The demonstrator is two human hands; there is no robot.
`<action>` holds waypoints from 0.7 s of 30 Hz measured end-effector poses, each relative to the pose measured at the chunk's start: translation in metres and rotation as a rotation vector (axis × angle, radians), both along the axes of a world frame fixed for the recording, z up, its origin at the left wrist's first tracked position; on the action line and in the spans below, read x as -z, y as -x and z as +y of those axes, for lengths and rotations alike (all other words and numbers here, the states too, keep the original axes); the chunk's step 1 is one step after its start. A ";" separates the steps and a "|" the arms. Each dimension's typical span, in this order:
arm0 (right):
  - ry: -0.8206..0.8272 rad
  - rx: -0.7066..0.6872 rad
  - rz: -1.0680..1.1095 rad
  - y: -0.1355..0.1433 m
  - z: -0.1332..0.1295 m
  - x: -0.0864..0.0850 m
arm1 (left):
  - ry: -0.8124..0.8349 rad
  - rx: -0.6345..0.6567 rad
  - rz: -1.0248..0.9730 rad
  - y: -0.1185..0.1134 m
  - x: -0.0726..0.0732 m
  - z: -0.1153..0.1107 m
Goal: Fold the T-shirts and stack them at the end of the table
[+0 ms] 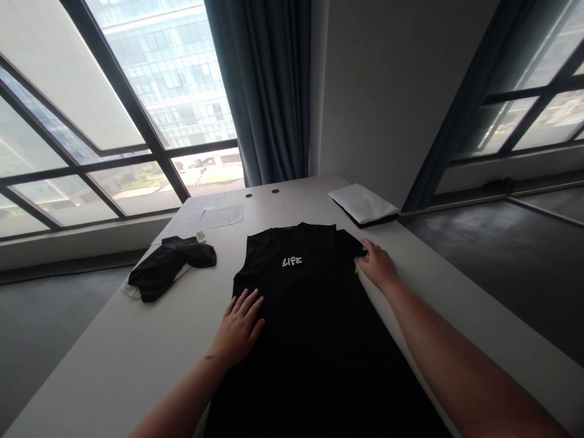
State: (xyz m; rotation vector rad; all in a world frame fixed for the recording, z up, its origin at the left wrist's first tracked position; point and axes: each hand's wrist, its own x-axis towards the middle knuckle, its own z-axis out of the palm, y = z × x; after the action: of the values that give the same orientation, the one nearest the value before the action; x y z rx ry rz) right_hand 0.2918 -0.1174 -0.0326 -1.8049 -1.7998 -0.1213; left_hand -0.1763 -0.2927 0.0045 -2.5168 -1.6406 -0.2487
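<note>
A black T-shirt [310,322] lies spread on the white table, its collar toward the far end and a small white print on its upper part. On its left edge my left hand [241,325] rests flat, fingers stretched out. My right hand [376,263] pinches the end of the right sleeve, with thumb and fingers closed on the cloth. A bit of yellow shows just under that hand. The left sleeve is not visible along the shirt's left side. The near end of the shirt runs out of the picture.
A bundled black cloth item [171,267] with whitish parts lies to the left. Behind it are several paper sheets [205,216]. A flat white packet [364,204] with a dark underside sits at the far right of the table [104,359]. Windows, a blue curtain [269,91] and a pillar stand beyond.
</note>
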 end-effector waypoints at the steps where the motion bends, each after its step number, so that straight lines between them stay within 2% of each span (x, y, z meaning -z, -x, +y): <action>1: 0.003 0.000 -0.005 0.002 0.003 0.000 | 0.000 0.006 0.010 -0.013 -0.005 0.020; 3: 0.020 -0.014 -0.013 0.002 0.006 0.000 | 0.004 -0.024 0.031 -0.041 -0.013 0.066; 6: 0.002 -0.044 0.000 -0.001 0.008 0.001 | 0.054 -0.155 0.068 -0.073 -0.021 0.144; 9: -0.043 -0.054 0.036 -0.007 0.009 0.002 | 0.209 -0.324 0.091 -0.088 -0.021 0.213; 11: -0.051 -0.072 0.065 -0.011 0.011 0.002 | 0.268 -0.356 0.091 -0.089 -0.018 0.249; 15: -0.056 -0.074 0.132 -0.015 0.019 0.005 | 0.345 -0.391 0.079 -0.086 -0.005 0.292; 18: -0.024 -0.048 0.127 -0.014 0.028 0.007 | 0.352 -0.453 0.063 -0.083 0.006 0.305; 21: 0.031 -0.066 0.099 -0.013 0.037 0.007 | 0.338 -0.495 0.045 -0.079 0.016 0.309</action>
State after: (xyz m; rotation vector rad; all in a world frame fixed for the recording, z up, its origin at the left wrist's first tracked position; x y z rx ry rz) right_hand 0.3044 -0.0806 -0.0392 -1.7389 -1.7983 0.0209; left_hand -0.0974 0.0164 -0.0118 -2.1874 -2.3767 0.1470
